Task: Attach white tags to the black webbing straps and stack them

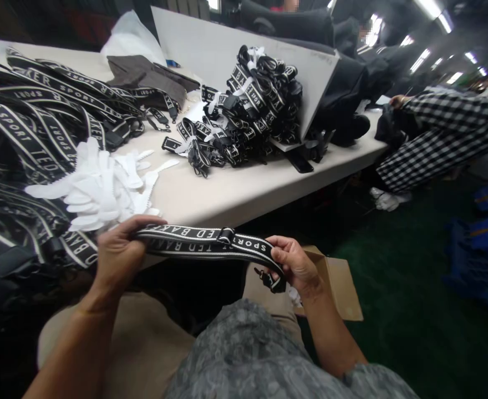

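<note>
A black strap with white lettering and a slider buckle is stretched in layers above my lap. Its left end is in my left hand, whose fingers are closed round it beside the white strips. My right hand grips the other end, and a short piece with a dark clip hangs below those fingers. White notched strips lie heaped on the table. Loose straps of the same kind cover the table's left side. Farther back, bundled straps with white ties are piled up.
A white board leans behind the bundles, with a dark phone-like object near its corner. An open cardboard box stands below the table edge. At the right are a person's checkered sleeve and blue crates.
</note>
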Motion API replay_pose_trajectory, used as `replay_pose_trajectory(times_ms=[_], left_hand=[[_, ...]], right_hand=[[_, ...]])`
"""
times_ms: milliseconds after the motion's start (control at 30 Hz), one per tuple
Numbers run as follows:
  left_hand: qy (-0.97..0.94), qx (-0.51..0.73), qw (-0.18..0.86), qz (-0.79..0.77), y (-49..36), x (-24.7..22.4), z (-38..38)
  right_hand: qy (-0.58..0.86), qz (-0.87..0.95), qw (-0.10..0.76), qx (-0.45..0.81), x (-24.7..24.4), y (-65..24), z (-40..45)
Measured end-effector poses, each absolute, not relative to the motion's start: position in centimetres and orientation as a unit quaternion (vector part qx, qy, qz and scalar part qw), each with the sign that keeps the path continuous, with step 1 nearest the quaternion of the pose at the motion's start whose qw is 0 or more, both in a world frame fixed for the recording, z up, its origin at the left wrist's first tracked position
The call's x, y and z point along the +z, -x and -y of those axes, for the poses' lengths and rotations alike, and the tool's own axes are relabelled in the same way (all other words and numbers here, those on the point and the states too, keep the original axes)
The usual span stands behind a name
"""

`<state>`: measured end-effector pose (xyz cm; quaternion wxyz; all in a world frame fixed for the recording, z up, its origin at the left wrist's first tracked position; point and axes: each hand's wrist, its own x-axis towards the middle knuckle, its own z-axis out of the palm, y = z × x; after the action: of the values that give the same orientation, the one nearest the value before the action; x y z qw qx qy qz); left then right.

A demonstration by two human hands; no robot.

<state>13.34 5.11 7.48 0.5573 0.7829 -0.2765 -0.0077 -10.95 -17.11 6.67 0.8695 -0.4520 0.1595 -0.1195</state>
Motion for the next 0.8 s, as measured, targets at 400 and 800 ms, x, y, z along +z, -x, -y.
replay_pose_trajectory(times_ms=[400,800], left_hand=[[-0.593,-0.304,0.56,0.492,-6.8,6.7,1.0],[-0.522,-0.352,0.763,0.148,-9.8,4.3,0.4]], right_hand=[[0.483,-0.104,0.859,-0.134,8.6,5.5,14.5],[0.574,-0.181,0.789,-0.125,3.2,1.1,13.1]])
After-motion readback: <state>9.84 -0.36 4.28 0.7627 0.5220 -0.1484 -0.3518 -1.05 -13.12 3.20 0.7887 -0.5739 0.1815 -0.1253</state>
